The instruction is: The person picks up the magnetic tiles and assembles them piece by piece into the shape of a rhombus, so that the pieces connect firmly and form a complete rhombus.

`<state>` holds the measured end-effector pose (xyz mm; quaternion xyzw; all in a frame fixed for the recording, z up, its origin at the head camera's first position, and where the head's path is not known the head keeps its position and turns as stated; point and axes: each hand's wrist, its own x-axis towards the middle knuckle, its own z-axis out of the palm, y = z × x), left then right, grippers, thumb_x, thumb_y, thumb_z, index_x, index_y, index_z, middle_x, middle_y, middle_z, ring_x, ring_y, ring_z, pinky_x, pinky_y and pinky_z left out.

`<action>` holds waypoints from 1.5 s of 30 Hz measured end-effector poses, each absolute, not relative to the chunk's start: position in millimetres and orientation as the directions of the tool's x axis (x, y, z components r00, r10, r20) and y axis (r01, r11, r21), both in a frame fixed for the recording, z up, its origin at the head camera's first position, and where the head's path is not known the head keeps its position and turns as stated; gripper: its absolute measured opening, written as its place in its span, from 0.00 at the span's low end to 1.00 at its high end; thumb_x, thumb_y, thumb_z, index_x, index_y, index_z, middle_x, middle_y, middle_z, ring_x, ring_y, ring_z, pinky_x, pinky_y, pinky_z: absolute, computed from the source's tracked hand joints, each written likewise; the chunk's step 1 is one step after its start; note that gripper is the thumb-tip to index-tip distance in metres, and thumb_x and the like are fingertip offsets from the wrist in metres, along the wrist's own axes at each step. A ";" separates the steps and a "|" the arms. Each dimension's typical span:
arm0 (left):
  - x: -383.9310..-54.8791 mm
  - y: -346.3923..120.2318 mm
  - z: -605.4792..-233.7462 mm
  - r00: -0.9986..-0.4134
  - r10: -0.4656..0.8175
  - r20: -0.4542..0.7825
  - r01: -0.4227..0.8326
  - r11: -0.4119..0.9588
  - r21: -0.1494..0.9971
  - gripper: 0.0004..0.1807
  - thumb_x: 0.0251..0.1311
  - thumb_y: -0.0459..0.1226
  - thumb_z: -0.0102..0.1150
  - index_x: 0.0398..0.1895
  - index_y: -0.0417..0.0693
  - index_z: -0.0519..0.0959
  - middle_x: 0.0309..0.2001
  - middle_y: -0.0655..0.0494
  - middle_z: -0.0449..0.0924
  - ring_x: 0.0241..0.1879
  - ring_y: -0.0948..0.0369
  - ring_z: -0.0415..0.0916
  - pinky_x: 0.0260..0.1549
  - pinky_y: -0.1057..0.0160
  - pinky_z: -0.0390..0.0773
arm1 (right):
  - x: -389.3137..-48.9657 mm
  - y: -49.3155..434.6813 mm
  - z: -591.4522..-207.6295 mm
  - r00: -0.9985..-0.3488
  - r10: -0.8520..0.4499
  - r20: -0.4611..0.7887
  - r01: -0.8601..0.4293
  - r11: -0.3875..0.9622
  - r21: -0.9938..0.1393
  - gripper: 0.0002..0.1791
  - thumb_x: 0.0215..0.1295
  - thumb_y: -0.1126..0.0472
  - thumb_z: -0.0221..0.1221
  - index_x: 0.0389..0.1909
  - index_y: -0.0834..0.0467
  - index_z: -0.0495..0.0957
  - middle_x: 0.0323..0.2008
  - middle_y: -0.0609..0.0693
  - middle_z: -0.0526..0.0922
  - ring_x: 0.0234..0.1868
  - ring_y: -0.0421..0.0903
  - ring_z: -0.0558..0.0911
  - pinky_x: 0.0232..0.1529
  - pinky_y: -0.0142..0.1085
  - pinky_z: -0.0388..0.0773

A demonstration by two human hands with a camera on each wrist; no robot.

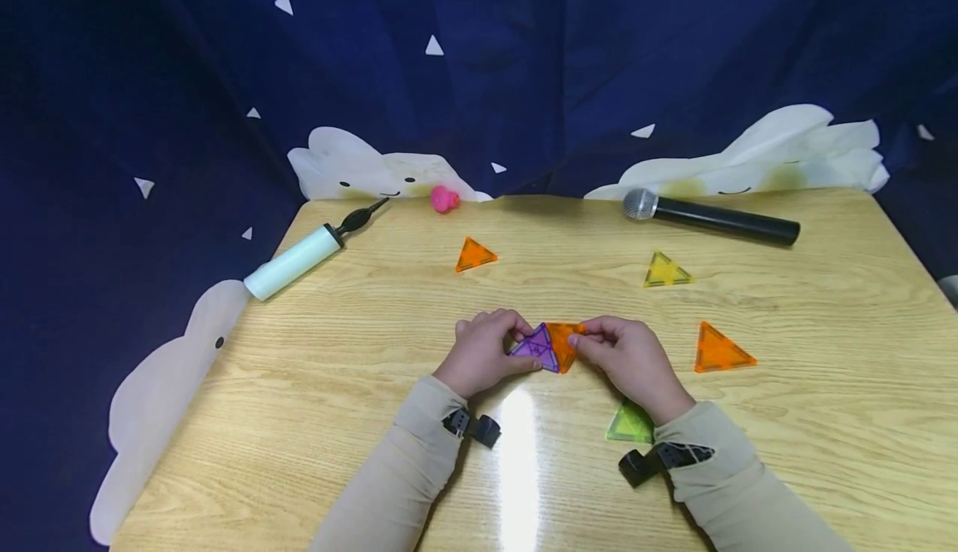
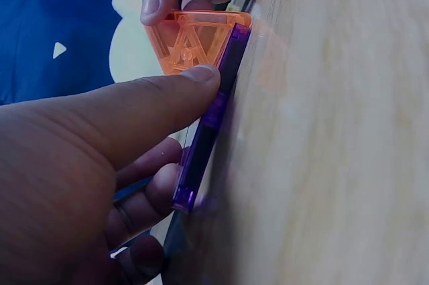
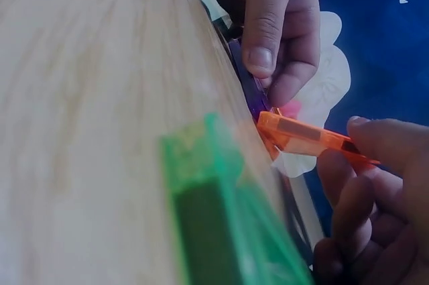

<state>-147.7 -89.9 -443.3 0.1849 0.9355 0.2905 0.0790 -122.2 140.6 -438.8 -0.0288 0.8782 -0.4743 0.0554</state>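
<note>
My left hand (image 1: 486,351) pinches a purple triangular magnetic tile (image 1: 535,347) between thumb and fingers, low over the table. An orange triangular tile (image 1: 563,342) meets its right edge, and my right hand (image 1: 632,359) pinches that one at its outer corner. In the left wrist view the purple tile (image 2: 212,121) appears edge-on, with the orange tile (image 2: 191,37) tilted against its far end. The right wrist view shows the orange tile (image 3: 312,137) held by thumb and fingers. A green triangular tile (image 1: 630,424) lies partly hidden under my right wrist.
Another orange tile (image 1: 723,349) lies to the right, a yellow tile (image 1: 666,270) beyond it, and a further orange tile (image 1: 475,254) behind my left hand. Along the back are a microphone (image 1: 711,217) and a pink toy (image 1: 445,199). A light blue hand pump (image 1: 295,261) lies left.
</note>
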 end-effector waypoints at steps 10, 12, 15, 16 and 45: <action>-148.2 -90.6 -441.7 -0.916 0.400 -0.039 0.306 0.757 0.578 0.22 0.49 0.53 0.77 0.46 0.60 0.81 0.37 0.70 0.78 0.38 0.62 0.69 0.44 0.55 0.56 | -122.3 140.6 -441.5 -0.995 -0.080 -0.052 -0.002 0.561 -0.828 0.16 0.66 0.50 0.66 0.44 0.59 0.85 0.34 0.49 0.85 0.32 0.46 0.77 0.35 0.37 0.74; -149.0 -92.1 -442.5 -0.914 0.405 -0.032 0.309 0.743 0.594 0.21 0.51 0.52 0.76 0.45 0.59 0.81 0.37 0.70 0.78 0.39 0.63 0.70 0.44 0.55 0.57 | -121.8 140.5 -441.8 -0.996 -0.074 -0.051 0.001 0.560 -0.828 0.16 0.66 0.49 0.66 0.44 0.58 0.85 0.33 0.49 0.85 0.32 0.46 0.77 0.35 0.37 0.74; -151.2 -96.3 -444.7 -0.913 0.407 -0.010 0.310 0.710 0.632 0.16 0.55 0.50 0.74 0.44 0.58 0.82 0.37 0.69 0.79 0.36 0.65 0.71 0.44 0.57 0.57 | -121.4 139.8 -442.2 -0.997 -0.065 -0.050 0.006 0.552 -0.834 0.16 0.66 0.49 0.66 0.44 0.59 0.85 0.33 0.49 0.85 0.31 0.46 0.77 0.34 0.37 0.74; -152.3 -97.7 -445.4 -0.916 0.401 -0.004 0.302 0.697 0.650 0.15 0.56 0.49 0.73 0.44 0.58 0.82 0.36 0.69 0.79 0.35 0.65 0.71 0.44 0.58 0.59 | -121.3 139.7 -442.4 -0.997 -0.062 -0.049 0.007 0.549 -0.835 0.16 0.66 0.49 0.66 0.43 0.59 0.85 0.33 0.49 0.85 0.31 0.46 0.77 0.34 0.37 0.74; -183.2 -130.5 -461.7 -0.972 0.045 0.232 0.223 0.499 0.838 0.12 0.62 0.34 0.65 0.47 0.41 0.80 0.45 0.48 0.78 0.40 0.53 0.73 0.43 0.57 0.73 | -121.4 140.2 -445.8 -0.999 -0.041 -0.019 -0.005 0.522 -0.853 0.15 0.66 0.52 0.66 0.42 0.60 0.85 0.32 0.49 0.84 0.30 0.45 0.76 0.33 0.34 0.74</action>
